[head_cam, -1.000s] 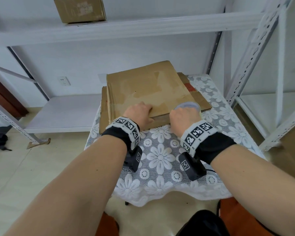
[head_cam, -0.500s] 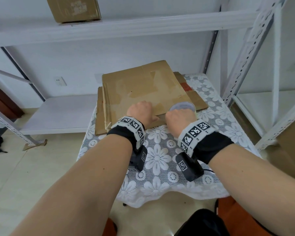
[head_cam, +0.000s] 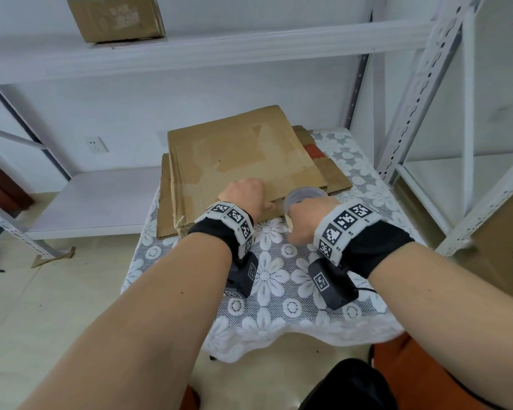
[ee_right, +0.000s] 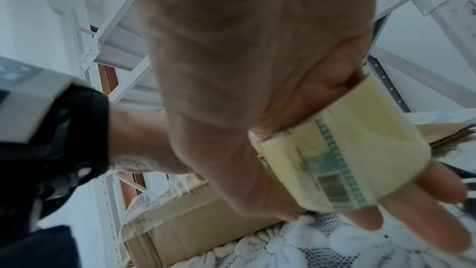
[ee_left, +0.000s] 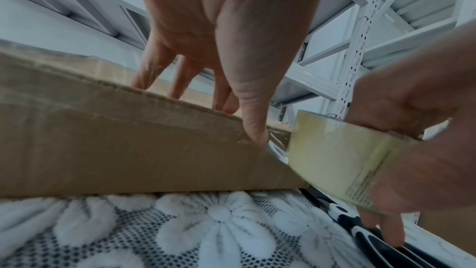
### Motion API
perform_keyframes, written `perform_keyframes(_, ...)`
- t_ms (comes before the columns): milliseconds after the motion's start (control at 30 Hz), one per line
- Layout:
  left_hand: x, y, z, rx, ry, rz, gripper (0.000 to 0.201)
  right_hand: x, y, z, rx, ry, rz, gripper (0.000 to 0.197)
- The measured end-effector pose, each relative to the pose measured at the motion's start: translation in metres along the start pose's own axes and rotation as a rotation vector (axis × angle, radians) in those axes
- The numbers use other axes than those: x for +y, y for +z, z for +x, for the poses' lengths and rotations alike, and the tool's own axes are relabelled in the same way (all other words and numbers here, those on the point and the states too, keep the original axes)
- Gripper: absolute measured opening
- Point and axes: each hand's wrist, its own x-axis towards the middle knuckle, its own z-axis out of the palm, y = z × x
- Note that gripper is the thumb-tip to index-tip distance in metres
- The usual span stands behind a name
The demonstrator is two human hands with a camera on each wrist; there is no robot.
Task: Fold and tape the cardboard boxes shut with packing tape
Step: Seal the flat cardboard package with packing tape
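A flattened cardboard box lies on top of another flattened sheet of cardboard, the pair stacked at the far half of the surface, which is draped in a white lace cloth with a flower pattern. The upper box sits slightly askew on the lower one, so the lower sheet shows along the left and right sides, with a red patch visible at the right.

The left hand rests at the near edge of the top box. From the left wrist view its fingers are straight and spread, tips down on the upper face of the cardboard, while the thumb reaches down over the front edge and presses a strip of clear tape against it.

Just to the right, the right hand is wrapped around a roll of packing tape; the right wrist view shows fingers threaded through the core and the thumb over the outside, with a printed label and barcode on the yellowish roll. The roll is held right at the box's near edge, close beside the left thumb, and a short stretch of tape runs between them.

Both wrists wear black bands with white marker blocks. White metal shelving stands behind and to the right of the surface, and a made-up cardboard box sits on the upper shelf.
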Motion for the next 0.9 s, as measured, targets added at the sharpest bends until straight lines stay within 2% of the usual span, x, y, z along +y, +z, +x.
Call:
perform_keyframes(67, 0.003, -0.002, 0.002, -0.002, -0.005, 0.037, 0.047, 0.002, -0.003, -0.001, -0.092, 0.010, -0.023, 0.019)
perform_keyframes(100, 0.005, -0.003, 0.002, 0.000, -0.007, 0.041, 0.046, 0.003, -0.004, -0.001, -0.086, 0.009, -0.032, 0.023)
perform_keyframes(200, 0.010, -0.002, 0.004, -0.013, 0.012, 0.038, 0.039, 0.004, -0.002, 0.000, 0.047, -0.005, -0.027, 0.024)
perform_keyframes(367, 0.016, -0.004, 0.007, -0.031, 0.043, 0.128, 0.028, 0.006, 0.008, 0.002, 0.170, -0.014, -0.016, 0.019)
perform_keyframes(433, 0.018, -0.005, 0.007, -0.064, 0.029, 0.137, 0.028, 0.007, 0.013, 0.001, 0.262, -0.023, -0.034, 0.014)
perform_keyframes(567, 0.016, -0.009, 0.005, -0.096, -0.007, 0.093, 0.027, 0.014, 0.017, 0.001, 0.393, 0.028, -0.048, 0.016)
perform_keyframes(767, 0.017, -0.009, 0.006, -0.098, 0.018, 0.074, 0.024, 0.036, 0.016, 0.002, 0.472, 0.153, -0.099, 0.029)
perform_keyframes(900, 0.017, -0.004, 0.008, -0.068, 0.087, 0.092, 0.020, 0.041, 0.025, 0.009, 0.475, 0.170, -0.098, 0.027)
